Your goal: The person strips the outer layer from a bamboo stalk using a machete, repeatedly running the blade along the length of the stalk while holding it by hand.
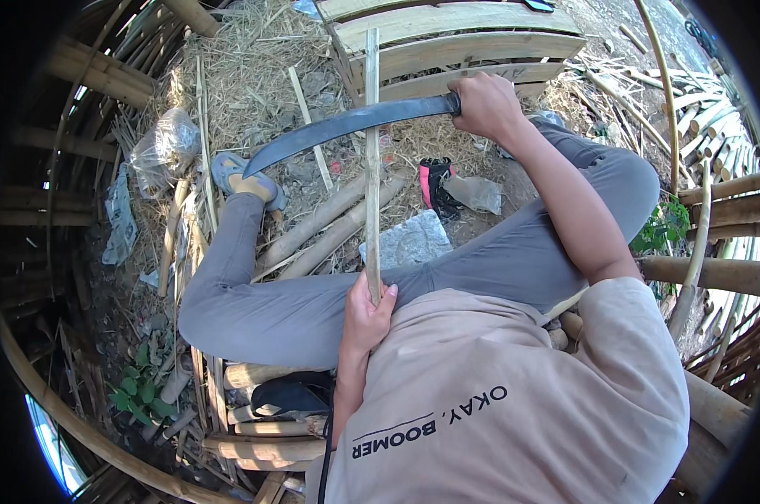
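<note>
My right hand (486,107) is wrapped round the handle of a machete (312,134) with a long, dark, curved blade. The blade reaches left across the view, its tip above my left foot. Down by my lap, my left hand (368,315) grips the lower end of a long, narrow bamboo strip (372,193), thumb along its side. The strip points straight away from me, and the blade crosses its upper half. Whether blade and strip touch there, I cannot tell.
Past the strip's far end stands a slatted wooden bench (472,52). Bamboo poles (321,218), a pale stone block (407,239) and a black-and-pink item (438,186) lie between my legs. A clear plastic bag (165,147) sits left. Split bamboo (720,118) is heaped right.
</note>
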